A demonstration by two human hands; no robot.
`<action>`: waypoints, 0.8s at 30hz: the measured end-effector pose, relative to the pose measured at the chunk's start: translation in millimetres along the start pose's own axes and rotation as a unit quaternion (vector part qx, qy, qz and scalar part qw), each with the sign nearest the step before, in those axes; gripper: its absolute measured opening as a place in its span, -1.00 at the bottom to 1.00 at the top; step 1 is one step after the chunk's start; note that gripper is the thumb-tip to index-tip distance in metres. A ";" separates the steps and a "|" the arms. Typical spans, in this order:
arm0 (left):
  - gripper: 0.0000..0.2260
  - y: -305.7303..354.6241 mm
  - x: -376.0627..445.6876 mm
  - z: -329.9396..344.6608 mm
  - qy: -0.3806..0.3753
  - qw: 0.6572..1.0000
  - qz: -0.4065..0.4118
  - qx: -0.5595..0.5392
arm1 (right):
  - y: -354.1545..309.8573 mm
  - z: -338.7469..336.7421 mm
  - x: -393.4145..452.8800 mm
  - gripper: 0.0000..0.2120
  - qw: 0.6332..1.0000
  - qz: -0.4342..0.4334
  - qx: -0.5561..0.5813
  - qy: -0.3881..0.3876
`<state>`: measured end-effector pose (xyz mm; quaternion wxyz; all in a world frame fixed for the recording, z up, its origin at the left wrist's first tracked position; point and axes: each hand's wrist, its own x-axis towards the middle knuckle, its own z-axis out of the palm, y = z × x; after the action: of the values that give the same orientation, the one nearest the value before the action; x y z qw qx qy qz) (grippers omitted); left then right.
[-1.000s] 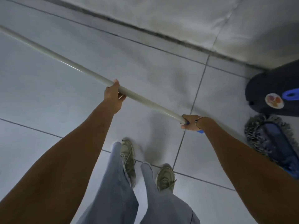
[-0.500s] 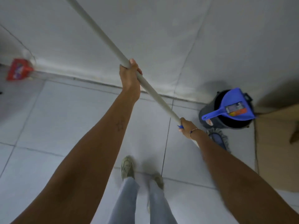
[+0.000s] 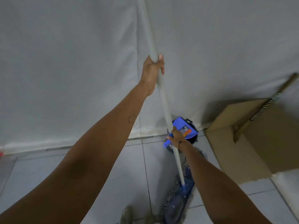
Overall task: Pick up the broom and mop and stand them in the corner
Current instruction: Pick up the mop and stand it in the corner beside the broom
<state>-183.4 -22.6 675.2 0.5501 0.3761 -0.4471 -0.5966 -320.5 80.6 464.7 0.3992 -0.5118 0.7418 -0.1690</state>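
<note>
Mop [image 3: 163, 101] stands near upright before the wall corner [image 3: 139, 78], head [image 3: 178, 199] on the floor. Left hand [image 3: 152, 70] clasps the pole high; right hand [image 3: 176, 138] clasps it lower, nearer the head.

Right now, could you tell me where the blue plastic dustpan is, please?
In the head view, the blue plastic dustpan sits atop a dark bucket by the wall, just behind the right hand, left of the cardboard box.

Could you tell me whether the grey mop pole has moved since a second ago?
Yes: the grey mop pole has swung from lying low to nearly upright against the white wall.
</note>
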 end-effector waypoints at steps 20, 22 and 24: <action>-0.85 7.1 -38.0 246.0 -0.366 0.930 0.016 0.015 | 96.6 -119.2 -84.1 -0.92 0.940 0.032 0.219 0.261; -0.85 -1.6 -42.8 277.4 -0.371 0.928 0.025 0.030 | 116.6 -142.1 -84.4 -0.93 0.944 0.033 0.216 0.248; -0.86 -9.8 -43.4 309.3 -0.364 0.930 0.035 0.044 | 138.9 -166.8 -82.6 -0.93 0.943 0.045 0.220 0.245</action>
<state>-472.6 57.5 762.2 0.3526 0.1408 -0.6552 -0.6532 -521.8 186.3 511.8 0.3144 -0.3198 0.7837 -0.4298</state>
